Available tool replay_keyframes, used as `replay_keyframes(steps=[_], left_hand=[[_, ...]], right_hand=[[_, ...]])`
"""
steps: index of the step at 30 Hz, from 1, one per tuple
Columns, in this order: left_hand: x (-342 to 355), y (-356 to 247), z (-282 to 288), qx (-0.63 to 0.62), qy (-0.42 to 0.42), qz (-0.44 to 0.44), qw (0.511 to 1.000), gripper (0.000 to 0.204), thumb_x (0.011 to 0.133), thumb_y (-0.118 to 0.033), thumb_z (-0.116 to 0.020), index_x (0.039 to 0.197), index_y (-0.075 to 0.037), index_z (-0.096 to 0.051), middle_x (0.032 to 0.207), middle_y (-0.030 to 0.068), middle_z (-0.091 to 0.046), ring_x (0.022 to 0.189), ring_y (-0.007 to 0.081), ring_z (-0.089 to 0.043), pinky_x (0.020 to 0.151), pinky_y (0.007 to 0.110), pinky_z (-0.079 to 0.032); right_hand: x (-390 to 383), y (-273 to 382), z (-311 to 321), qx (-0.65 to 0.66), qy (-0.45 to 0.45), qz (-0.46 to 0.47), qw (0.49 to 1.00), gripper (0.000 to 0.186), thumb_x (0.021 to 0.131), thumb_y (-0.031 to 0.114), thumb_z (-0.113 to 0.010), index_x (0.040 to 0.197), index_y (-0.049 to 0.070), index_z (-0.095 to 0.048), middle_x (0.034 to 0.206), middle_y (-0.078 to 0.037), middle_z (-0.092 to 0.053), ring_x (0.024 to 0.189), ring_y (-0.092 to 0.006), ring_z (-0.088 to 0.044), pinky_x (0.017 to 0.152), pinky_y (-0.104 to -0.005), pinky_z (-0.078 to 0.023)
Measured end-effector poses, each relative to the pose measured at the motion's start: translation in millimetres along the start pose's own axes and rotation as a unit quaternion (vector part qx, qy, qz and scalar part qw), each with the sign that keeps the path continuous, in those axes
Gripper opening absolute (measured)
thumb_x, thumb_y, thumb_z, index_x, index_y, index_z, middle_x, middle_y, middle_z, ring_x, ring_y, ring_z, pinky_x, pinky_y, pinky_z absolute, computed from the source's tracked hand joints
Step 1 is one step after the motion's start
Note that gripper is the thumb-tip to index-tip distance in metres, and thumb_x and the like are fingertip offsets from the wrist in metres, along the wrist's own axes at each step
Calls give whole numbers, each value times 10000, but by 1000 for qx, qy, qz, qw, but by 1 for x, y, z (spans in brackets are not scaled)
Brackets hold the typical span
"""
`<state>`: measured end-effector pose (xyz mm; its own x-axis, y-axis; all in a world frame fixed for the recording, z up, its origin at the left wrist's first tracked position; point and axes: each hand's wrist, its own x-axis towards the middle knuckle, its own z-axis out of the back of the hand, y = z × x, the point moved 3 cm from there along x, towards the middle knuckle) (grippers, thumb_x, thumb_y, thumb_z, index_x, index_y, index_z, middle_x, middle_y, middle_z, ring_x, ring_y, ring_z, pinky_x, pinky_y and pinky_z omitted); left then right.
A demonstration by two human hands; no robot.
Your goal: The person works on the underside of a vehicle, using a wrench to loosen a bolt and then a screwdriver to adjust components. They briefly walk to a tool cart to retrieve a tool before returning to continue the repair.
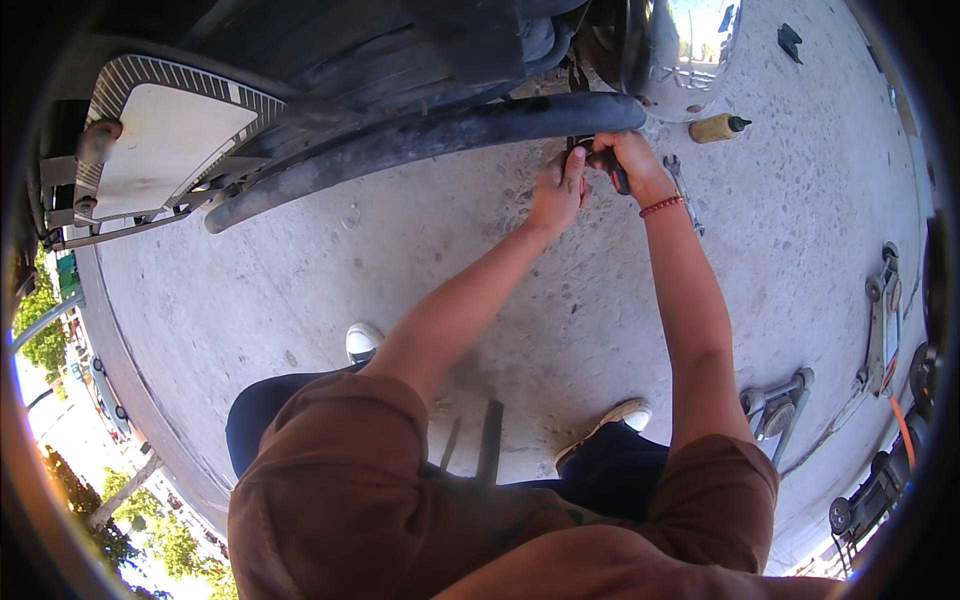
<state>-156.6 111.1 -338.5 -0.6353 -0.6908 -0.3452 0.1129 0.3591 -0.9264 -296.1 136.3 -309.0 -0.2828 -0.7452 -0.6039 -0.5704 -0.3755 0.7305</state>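
Both my arms reach forward to just below the right end of a long black curved tube under a vehicle. My right hand, with a red beaded bracelet at the wrist, is closed around a tool with a dark handle with red on it; its head is hidden. Close beside it, my left hand has its thumb up and fingers curled around something dark and thin, mostly hidden. A dark strip runs down behind the tube toward my hands. On the concrete by my right wrist lies a metal wrench.
A yellowish bottle with a black cap lies right of my hands, near a shiny chrome part. A white plate hangs at the left. Floor jacks stand at the right, with an orange hose. A small black piece lies farther off.
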Motion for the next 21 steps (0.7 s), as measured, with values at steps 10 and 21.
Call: replay_keyframes(steps=[10,21], left_hand=[[18,-9,30,219,-110,-132,960,348,968,-370,-550,974,-38,-655,619,7,-570,533,80,-517,523,267,-428],[29,-10,34,202,-74,-146,966,360,977,-366,-540,923,-19,-620,584,7,-547,504,86,-525,497,268,-425]], right_hand=[[35,-9,11,176,95,47,979,375,758,-131,-442,1114,-64,-539,978,-113,-597,896,-255,-639,870,-475,-577],[7,17,-3,220,131,14,967,411,860,2,-530,1270,-1,-497,1284,-135,-553,1154,-239,-561,997,-451,-477]])
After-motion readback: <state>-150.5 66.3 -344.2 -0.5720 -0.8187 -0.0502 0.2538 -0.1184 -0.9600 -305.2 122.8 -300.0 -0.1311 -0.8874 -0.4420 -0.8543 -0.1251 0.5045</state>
